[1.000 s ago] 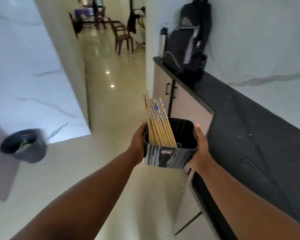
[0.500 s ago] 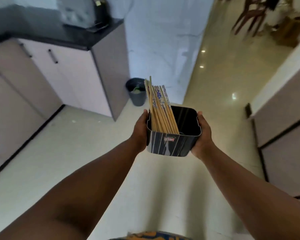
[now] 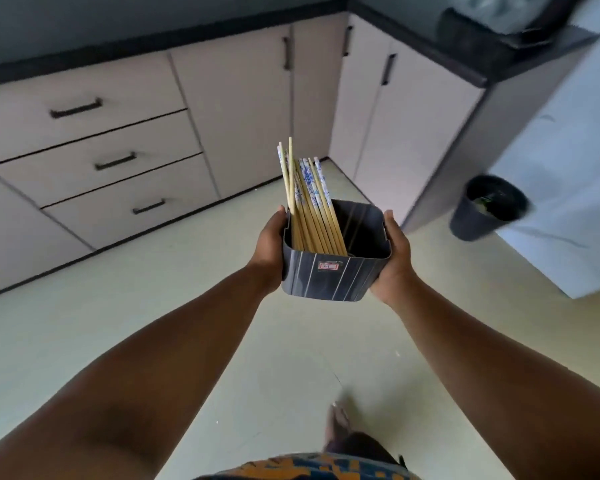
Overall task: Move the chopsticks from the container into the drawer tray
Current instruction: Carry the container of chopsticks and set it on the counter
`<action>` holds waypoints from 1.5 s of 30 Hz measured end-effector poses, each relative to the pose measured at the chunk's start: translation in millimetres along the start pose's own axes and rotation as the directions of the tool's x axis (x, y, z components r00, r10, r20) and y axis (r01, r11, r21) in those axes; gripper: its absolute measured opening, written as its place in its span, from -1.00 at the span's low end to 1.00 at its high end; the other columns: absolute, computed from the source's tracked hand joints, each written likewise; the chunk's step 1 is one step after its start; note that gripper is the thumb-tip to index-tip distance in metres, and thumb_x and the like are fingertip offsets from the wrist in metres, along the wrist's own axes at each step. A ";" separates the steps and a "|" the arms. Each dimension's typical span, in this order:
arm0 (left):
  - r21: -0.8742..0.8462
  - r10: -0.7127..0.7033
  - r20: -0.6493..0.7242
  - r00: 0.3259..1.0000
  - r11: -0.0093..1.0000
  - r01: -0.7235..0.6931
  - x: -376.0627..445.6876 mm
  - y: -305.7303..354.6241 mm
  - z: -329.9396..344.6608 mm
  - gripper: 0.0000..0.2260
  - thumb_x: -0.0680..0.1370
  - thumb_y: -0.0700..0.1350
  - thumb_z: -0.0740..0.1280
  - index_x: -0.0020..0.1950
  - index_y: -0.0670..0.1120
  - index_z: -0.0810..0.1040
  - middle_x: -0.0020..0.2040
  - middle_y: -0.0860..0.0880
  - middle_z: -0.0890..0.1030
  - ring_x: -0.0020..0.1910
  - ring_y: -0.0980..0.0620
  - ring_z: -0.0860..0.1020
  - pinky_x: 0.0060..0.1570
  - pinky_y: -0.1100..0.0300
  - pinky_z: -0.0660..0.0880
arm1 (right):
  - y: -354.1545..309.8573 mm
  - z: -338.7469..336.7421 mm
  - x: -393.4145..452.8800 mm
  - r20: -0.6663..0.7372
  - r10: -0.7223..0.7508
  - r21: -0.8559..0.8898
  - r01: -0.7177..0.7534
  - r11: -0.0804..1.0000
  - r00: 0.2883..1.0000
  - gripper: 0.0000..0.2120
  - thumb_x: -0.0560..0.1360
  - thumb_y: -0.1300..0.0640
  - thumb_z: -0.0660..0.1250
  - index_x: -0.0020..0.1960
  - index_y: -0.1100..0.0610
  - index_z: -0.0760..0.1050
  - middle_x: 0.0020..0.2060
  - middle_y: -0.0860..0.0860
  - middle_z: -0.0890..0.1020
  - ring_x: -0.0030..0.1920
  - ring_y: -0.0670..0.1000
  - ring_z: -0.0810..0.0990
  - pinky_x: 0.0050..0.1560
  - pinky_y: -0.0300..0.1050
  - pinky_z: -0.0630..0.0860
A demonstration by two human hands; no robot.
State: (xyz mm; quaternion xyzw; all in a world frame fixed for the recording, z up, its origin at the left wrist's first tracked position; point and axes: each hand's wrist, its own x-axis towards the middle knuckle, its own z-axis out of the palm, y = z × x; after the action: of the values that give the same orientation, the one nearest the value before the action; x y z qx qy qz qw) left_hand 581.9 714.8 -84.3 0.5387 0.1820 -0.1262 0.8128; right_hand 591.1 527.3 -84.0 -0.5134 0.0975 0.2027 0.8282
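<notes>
My left hand [image 3: 269, 249] and right hand [image 3: 394, 256] squeeze the dark square plastic container [image 3: 333, 271] in the air, and its long wooden chopsticks [image 3: 309, 202] could slide out if I tip it.

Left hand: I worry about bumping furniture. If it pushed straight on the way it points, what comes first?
Probably the closed cabinet door. The left hand, holding the container, has only open floor before that; depth is uncertain.

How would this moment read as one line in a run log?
phase: carrying | left hand + right hand: gripping container | chopsticks: inside | drawers: shut
</notes>
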 end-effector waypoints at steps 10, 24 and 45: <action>0.044 0.211 -0.172 0.962 0.977 -0.207 100.2 138.4 -122.1 -0.56 0.66 0.13 -0.01 0.16 -0.08 0.58 0.01 -0.05 0.71 0.01 0.02 0.66 0.00 0.14 0.50 | -15.1 153.8 188.9 0.057 0.084 -0.003 -0.084 0.996 0.995 -0.49 0.49 -0.34 0.18 -0.02 0.02 0.71 -0.07 0.11 0.73 -0.15 0.13 0.72 -0.22 -0.03 0.63; -0.071 0.243 -0.283 0.928 0.960 -0.272 209.4 302.6 -270.5 -0.49 0.64 0.19 0.00 0.38 -0.09 0.46 0.33 -0.18 0.53 0.36 -0.17 0.44 0.43 -0.19 0.20 | -50.3 356.3 371.9 0.187 0.170 -0.058 -0.162 0.985 0.968 -0.41 0.54 -0.30 0.15 0.30 0.11 0.54 0.16 0.21 0.65 0.13 0.23 0.61 0.02 0.04 0.53; -0.126 0.267 -0.321 0.909 0.939 -0.320 406.5 547.7 -487.9 -0.48 0.56 0.31 0.08 0.14 0.01 0.66 0.06 -0.11 0.70 -0.01 -0.08 0.68 0.02 -0.02 0.53 | -81.2 632.1 647.7 0.180 0.110 -0.112 -0.090 0.990 0.977 -0.45 0.51 -0.30 0.21 0.21 0.10 0.58 0.11 0.19 0.67 0.12 0.21 0.62 0.13 0.08 0.52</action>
State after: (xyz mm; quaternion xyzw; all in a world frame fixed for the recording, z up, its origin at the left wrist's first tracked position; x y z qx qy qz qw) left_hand 1090.3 1373.2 22.3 0.4992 0.2300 0.0973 0.8297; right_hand 1179.3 1210.6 29.3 -0.5289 0.0348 0.2960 0.7946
